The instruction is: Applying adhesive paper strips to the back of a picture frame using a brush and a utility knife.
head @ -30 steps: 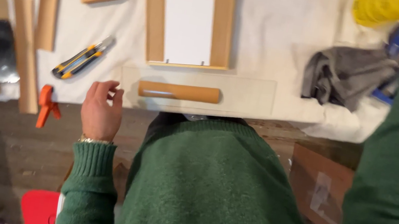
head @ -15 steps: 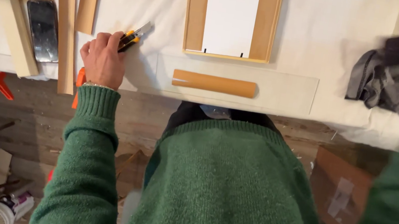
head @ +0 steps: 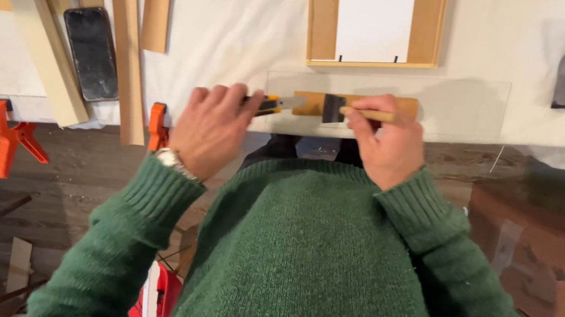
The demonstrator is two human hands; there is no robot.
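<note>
Hands are working side by side: left hand (head: 214, 131) gripping a yellow-and-black utility knife (head: 278, 104), right hand (head: 386, 142) pinching a small wooden-handled brush (head: 353, 110) over a flat wooden strip (head: 406, 106).

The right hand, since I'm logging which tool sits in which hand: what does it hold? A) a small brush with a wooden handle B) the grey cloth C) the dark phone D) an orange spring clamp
A: the right hand pinches a small brush with a wooden handle over the wooden strip, while the left hand holds the yellow utility knife.
</note>
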